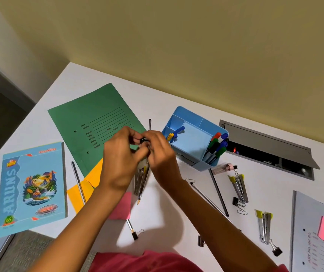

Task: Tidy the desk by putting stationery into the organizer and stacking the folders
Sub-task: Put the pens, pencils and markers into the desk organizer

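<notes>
- Done: markers (218, 146) stand in the organizer (210, 166).
- In progress: left hand (121, 160) and right hand (162, 154), just left of the organizer, fingers curled, together pinch a small black clip (143, 140).
- Left: staplers (239, 187) and pencils (219, 193) lie loose near the organizer; green folder (98, 122) and grey folder (314, 222) are unstacked, well apart.
</notes>
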A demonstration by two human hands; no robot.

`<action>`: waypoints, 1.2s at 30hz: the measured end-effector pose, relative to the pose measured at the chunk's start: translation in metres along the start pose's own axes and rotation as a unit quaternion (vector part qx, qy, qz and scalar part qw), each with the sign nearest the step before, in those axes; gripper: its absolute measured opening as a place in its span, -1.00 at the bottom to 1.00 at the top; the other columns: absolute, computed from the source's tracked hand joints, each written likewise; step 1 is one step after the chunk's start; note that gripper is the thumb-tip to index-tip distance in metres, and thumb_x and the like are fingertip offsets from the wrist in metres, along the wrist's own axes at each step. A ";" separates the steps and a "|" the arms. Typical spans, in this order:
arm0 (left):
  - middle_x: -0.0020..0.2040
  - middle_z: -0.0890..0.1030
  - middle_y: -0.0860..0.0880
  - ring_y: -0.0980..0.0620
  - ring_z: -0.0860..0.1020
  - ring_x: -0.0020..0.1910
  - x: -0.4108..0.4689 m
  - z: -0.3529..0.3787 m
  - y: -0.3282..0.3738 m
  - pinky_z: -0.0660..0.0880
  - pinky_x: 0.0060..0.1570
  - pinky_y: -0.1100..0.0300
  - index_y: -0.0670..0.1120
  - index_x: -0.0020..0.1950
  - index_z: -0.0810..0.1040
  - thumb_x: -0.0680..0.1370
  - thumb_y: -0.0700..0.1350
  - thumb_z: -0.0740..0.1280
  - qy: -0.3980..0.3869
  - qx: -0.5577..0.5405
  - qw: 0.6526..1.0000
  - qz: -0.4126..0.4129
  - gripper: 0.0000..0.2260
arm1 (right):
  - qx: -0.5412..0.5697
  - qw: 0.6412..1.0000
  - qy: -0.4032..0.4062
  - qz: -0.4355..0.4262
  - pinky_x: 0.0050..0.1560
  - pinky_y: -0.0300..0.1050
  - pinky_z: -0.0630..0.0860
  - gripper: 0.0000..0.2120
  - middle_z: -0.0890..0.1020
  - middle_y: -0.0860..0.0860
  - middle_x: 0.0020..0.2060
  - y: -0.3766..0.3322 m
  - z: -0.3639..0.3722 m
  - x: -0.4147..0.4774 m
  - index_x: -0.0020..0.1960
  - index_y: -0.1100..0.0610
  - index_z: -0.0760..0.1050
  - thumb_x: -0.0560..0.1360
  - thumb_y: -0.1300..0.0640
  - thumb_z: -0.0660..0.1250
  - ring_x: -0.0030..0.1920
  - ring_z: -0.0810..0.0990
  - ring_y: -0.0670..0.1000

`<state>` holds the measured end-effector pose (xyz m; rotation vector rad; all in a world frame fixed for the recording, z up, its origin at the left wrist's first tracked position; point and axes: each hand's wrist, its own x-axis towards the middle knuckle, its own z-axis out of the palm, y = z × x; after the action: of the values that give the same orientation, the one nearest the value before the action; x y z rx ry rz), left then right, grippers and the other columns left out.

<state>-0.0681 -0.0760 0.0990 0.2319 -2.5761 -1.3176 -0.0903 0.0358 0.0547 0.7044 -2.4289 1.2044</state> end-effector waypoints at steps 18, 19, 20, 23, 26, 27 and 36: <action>0.41 0.40 -0.14 -0.12 0.42 0.29 0.009 0.099 -0.014 0.30 0.26 0.19 -0.14 0.39 0.43 0.61 -0.25 0.15 -0.110 0.048 0.991 -0.065 -0.65 | -0.087 0.978 0.074 0.173 0.00 -0.57 0.25 -0.76 0.60 0.05 0.00 0.063 -0.035 0.032 0.18 0.20 0.53 0.57 0.33 0.20 0.03 0.35 -0.21; 0.50 0.27 -0.10 -0.15 0.33 0.36 0.008 0.103 -0.015 0.26 0.33 0.11 -0.12 0.45 0.35 0.62 -0.25 0.11 -0.127 0.088 0.987 -0.053 -0.61 | -0.099 0.979 0.050 0.169 0.01 -0.57 0.23 -0.77 0.61 0.07 0.00 0.066 -0.032 0.030 0.17 0.19 0.54 0.58 0.32 0.20 0.04 0.33 -0.22; 0.54 0.17 -0.06 -0.15 0.28 0.37 0.006 0.107 -0.015 0.26 0.34 0.06 -0.08 0.48 0.30 0.62 -0.25 0.09 -0.135 0.115 0.983 -0.044 -0.59 | -0.114 0.980 0.033 0.160 0.04 -0.54 0.23 -0.77 0.62 0.07 0.00 0.069 -0.030 0.028 0.16 0.20 0.56 0.58 0.29 0.20 0.07 0.36 -0.17; 0.58 -0.05 0.03 -0.11 0.25 0.32 0.003 0.117 -0.015 0.24 0.25 0.06 0.04 0.52 0.16 0.60 -0.25 0.07 -0.147 0.167 0.974 -0.034 -0.50 | -0.144 0.980 0.002 0.139 0.09 -0.36 0.23 -0.75 0.65 0.10 -0.02 0.075 -0.028 0.023 0.07 0.22 0.61 0.58 0.18 0.18 0.11 0.47 0.08; 0.58 -0.17 0.04 -0.16 0.14 0.41 0.003 0.125 -0.017 0.13 0.32 -0.01 0.07 0.54 0.06 0.56 -0.27 0.09 -0.178 0.187 0.965 -0.041 -0.42 | -0.110 0.980 0.013 0.165 0.11 -0.44 0.21 -0.76 0.62 0.11 0.01 0.078 -0.028 0.017 0.05 0.23 0.59 0.59 0.19 0.17 0.11 0.45 0.00; 0.57 -0.20 0.05 -0.18 0.10 0.44 0.003 0.126 -0.018 0.09 0.35 -0.04 0.06 0.55 0.03 0.56 -0.26 0.09 -0.186 0.189 0.963 -0.041 -0.41 | -0.083 0.977 0.025 0.193 0.10 -0.52 0.19 -0.78 0.61 0.11 0.03 0.078 -0.028 0.016 0.06 0.24 0.58 0.60 0.22 0.17 0.10 0.43 -0.06; 0.56 -0.25 0.03 -0.21 -0.06 0.52 0.000 0.130 -0.024 -0.02 0.44 -0.11 0.04 0.56 -0.13 0.64 -0.09 0.03 -0.207 0.223 0.951 -0.049 -0.47 | 0.032 0.967 -0.020 0.253 0.11 -0.50 0.29 -0.79 0.56 0.13 0.05 0.067 -0.019 0.007 0.15 0.40 0.48 0.58 0.35 0.16 0.09 0.50 -0.18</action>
<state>-0.1040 0.0108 0.0057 0.1736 -3.2433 -0.8615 -0.1330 0.0842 0.0265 0.1156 -2.7064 1.4623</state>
